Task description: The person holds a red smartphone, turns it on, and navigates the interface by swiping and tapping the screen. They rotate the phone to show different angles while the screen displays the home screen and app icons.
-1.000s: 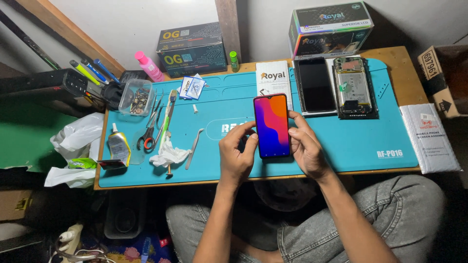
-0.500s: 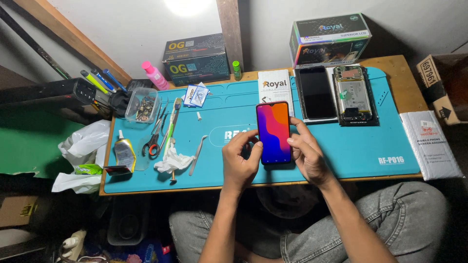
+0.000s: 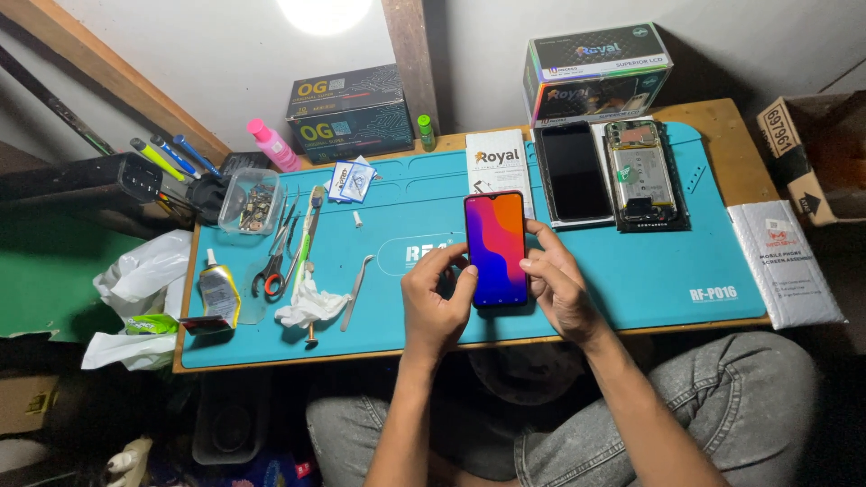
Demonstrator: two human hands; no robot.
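A smartphone (image 3: 495,248) with a lit red, orange and purple screen is held upright over the teal work mat (image 3: 631,280). My left hand (image 3: 436,302) grips its left edge and lower corner. Along its right edge, my right hand (image 3: 559,284) holds it with the fingers curled around. Both hands are near the front middle of the mat, above my knees.
A dark phone screen (image 3: 575,171) and an opened phone body (image 3: 641,171) lie at the mat's back right. Scissors (image 3: 273,261), tweezers (image 3: 354,290), a glue tube (image 3: 217,293) and a parts box (image 3: 249,200) sit left. Boxes (image 3: 350,113) stand against the wall.
The view has drifted slightly, so the table sits a little lower in frame. The phone stays in both hands, held much the same, with small shifts of the fingers.
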